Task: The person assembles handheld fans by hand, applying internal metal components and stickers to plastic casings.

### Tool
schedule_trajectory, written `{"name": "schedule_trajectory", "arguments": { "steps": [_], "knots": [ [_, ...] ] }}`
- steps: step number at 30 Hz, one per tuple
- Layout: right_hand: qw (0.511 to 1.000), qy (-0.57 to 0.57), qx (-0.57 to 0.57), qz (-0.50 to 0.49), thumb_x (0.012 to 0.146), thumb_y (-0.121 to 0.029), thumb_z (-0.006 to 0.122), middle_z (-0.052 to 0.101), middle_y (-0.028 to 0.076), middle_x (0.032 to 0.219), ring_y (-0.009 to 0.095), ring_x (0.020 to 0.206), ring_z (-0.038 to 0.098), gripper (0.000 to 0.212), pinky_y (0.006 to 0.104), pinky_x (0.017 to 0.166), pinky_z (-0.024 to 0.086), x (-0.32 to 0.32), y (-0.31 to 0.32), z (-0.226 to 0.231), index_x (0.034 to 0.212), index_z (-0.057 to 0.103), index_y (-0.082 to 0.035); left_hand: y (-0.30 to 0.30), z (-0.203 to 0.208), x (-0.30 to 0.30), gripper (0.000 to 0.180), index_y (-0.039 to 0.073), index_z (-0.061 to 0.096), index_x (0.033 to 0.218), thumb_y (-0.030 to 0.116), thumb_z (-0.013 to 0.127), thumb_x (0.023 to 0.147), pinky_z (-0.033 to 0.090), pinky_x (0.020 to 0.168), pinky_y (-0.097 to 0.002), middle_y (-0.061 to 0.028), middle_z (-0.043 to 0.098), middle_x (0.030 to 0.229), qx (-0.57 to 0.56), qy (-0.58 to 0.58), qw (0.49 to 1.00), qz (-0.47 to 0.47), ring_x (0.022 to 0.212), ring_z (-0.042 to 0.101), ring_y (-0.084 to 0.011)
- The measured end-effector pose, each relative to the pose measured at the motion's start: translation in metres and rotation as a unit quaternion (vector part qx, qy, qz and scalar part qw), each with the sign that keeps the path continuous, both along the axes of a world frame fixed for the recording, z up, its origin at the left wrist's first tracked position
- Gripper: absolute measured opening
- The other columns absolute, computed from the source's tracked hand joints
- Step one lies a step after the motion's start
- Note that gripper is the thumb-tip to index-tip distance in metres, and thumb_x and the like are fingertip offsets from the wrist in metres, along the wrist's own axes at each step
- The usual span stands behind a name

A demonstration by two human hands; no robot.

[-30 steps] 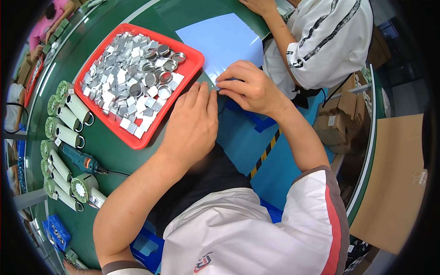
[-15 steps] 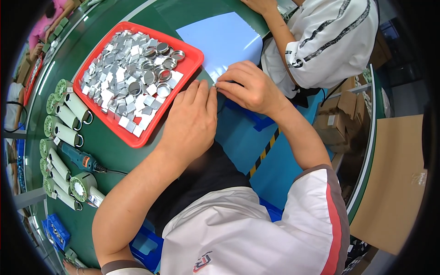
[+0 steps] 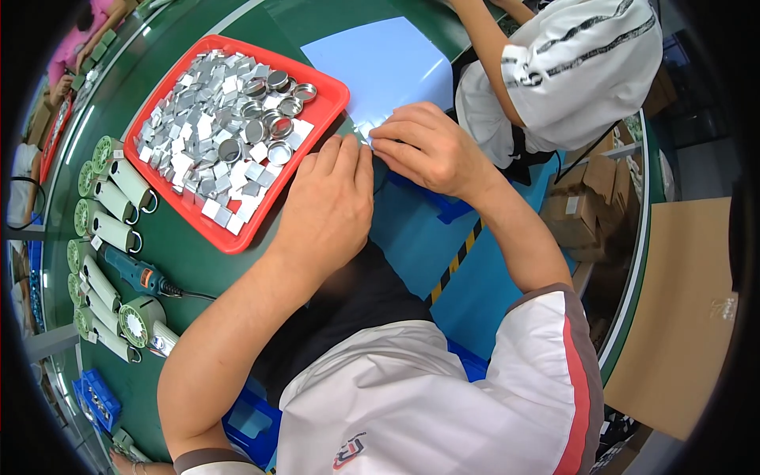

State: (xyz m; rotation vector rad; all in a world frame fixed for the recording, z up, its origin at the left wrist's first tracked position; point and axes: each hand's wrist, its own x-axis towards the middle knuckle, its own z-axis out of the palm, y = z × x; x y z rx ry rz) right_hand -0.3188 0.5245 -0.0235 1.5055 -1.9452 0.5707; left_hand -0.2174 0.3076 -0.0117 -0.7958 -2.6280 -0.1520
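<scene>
My left hand [image 3: 330, 198] lies at the table edge beside the red tray [image 3: 339, 96], its fingers held together and bent down. Whatever is under those fingertips is hidden. Fingertip to fingertip with it, my right hand [image 3: 423, 150] pinches a tiny pale, shiny piece [image 3: 367, 141], too small to name. Inside the tray are many flat silvery square pieces [image 3: 194, 111] and several round metal rings or caps [image 3: 255, 131]. A bluish-white glossy sheet [image 3: 380, 59] lies on the table just beyond my hands.
On the left stand several pale green handheld fans [image 3: 115, 202] in a row, with a teal power screwdriver [image 3: 134, 269] and its cord. A co-worker in a white shirt [image 3: 570, 79] sits at the upper right. Cardboard boxes [image 3: 582, 206] are at right; a blue bin [image 3: 96, 398] stands lower left.
My hands stay nearly in place, fingertips still together, with slight finger movement. The co-worker at the upper right has shifted, and that person's arm has moved.
</scene>
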Motion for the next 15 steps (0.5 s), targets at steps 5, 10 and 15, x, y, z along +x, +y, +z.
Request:
{"name": "schedule_trajectory", "arguments": {
  "steps": [5, 10, 15],
  "knots": [
    [1.0, 0.013, 0.01, 0.003, 0.082, -0.006, 0.086, 0.076, 0.009, 0.104, 0.029, 0.099, 0.074, 0.022, 0.0435, 0.091, 0.059, -0.001, -0.0011, -0.001, 0.1, 0.076, 0.002, -0.0008, 0.0013, 0.0005, 0.046, -0.013, 0.067, 0.13, 0.009, 0.066, 0.089, 0.051, 0.098, -0.0417, -0.0246, 0.065, 0.133, -0.002, 0.001, 1.0, -0.001, 0.125, 0.062, -0.0356],
    [1.0, 0.002, -0.005, -0.003, 0.083, -0.004, 0.085, 0.075, 0.009, 0.102, 0.03, 0.097, 0.074, 0.02, 0.0431, 0.089, 0.06, -0.001, -0.003, -0.0005, 0.099, 0.075, 0.0, -0.0007, 0.0007, 0.0003, 0.047, -0.014, 0.067, 0.13, 0.01, 0.067, 0.089, 0.051, 0.097, -0.0411, -0.0243, 0.066, 0.133, 0.0, 0.002, 1.0, -0.004, 0.124, 0.062, -0.0351],
    [0.989, -0.15, -0.003, 0.002, 0.087, 0.001, 0.083, 0.078, 0.009, 0.106, 0.03, 0.096, 0.075, 0.019, 0.0383, 0.084, 0.061, -0.0073, 0.0001, 0.0068, 0.103, 0.075, -0.001, 0.0005, 0.0002, -0.0004, 0.047, -0.014, 0.067, 0.129, 0.01, 0.067, 0.089, 0.051, 0.097, -0.0405, -0.0245, 0.066, 0.133, -0.009, 0.013, 1.0, -0.002, 0.125, 0.062, -0.0351]
  ]
}}
